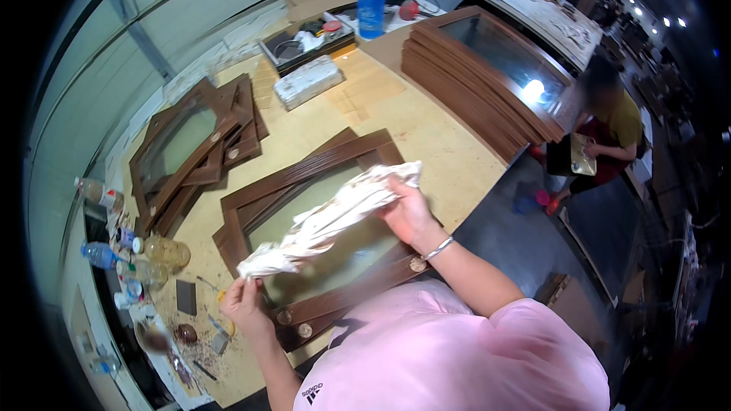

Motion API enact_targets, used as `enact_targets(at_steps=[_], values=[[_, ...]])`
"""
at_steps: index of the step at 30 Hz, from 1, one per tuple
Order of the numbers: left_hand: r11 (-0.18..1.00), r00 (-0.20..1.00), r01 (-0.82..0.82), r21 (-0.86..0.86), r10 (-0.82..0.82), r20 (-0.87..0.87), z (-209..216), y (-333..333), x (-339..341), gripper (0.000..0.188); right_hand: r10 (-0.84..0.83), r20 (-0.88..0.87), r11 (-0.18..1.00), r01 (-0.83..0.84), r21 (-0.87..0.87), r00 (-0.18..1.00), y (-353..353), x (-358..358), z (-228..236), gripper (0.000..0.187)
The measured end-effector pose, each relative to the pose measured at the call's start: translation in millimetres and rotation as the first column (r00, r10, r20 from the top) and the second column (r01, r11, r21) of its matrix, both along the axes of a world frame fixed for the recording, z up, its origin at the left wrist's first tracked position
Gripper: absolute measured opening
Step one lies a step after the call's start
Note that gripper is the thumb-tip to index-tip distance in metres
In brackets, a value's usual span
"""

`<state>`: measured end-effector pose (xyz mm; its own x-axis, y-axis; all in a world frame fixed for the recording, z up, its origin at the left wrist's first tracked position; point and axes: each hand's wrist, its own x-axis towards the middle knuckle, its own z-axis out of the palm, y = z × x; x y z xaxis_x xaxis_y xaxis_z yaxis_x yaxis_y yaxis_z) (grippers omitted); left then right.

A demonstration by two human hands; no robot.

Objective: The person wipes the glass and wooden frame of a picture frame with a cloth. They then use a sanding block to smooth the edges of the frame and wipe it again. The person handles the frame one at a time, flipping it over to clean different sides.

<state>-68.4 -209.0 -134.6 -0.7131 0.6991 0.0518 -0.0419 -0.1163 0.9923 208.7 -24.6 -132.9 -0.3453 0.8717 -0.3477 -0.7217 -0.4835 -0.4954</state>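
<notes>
A crumpled white cloth (327,221) stretches between my two hands, above a brown wooden frame with a glass pane (312,205). My left hand (245,306) pinches the cloth's lower left end, near the frame's left side. The upper right end is gripped by my right hand (410,211), over the frame's right side; a silver bangle sits on that wrist. Beneath the top frame lies another one, turned at an angle, with its corners showing. The cloth and my right hand cover part of the pane.
More glazed frames (190,137) lie stacked at the left, and a tall stack (480,76) stands at the far right. A whitish block (309,82), a tray (304,42) and a blue bottle (371,6) sit at the back. Several bottles (167,253) line the left edge. A person (613,122) sits at the right.
</notes>
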Motion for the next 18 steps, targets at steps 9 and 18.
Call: enact_targets(at_steps=[9, 18], values=[[0.93, 0.856, 0.194, -0.313, -0.316, -0.409, 47, 26, 36, 0.014, 0.111, -0.242, 0.994, -0.104, 0.041, 0.964, -3, -10, 18, 0.055], [0.814, 0.622, 0.554, -0.174, -0.544, -0.563, 33, 77, 56, 0.029, 0.304, -0.246, 0.951, -0.276, 0.14, 0.921, -17, -13, 29, 0.053]])
